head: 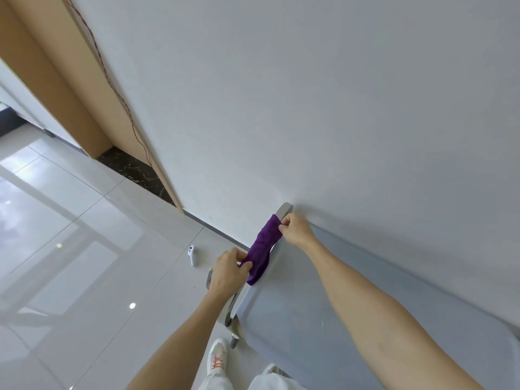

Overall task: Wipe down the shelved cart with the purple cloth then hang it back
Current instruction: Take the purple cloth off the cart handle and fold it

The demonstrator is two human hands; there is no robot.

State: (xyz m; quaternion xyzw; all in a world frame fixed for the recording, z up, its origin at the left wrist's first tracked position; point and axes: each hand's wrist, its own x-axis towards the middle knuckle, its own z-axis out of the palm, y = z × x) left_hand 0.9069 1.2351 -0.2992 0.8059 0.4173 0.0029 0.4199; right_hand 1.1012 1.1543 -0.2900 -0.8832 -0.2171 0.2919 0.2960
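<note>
Nearby, white object (192,255) on floor, perhaps a controller, both hands' fingers pinching purple cloth (263,250)

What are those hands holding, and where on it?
The purple cloth, draped over the cart handle: left hand pinches its near end, right hand its far end.

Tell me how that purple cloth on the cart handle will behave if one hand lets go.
Probably floppy: the purple cloth bunches and drapes over the cart handle. Likely light, since the left hand and right hand only pinch it. It may slide off the smooth metal.
</note>
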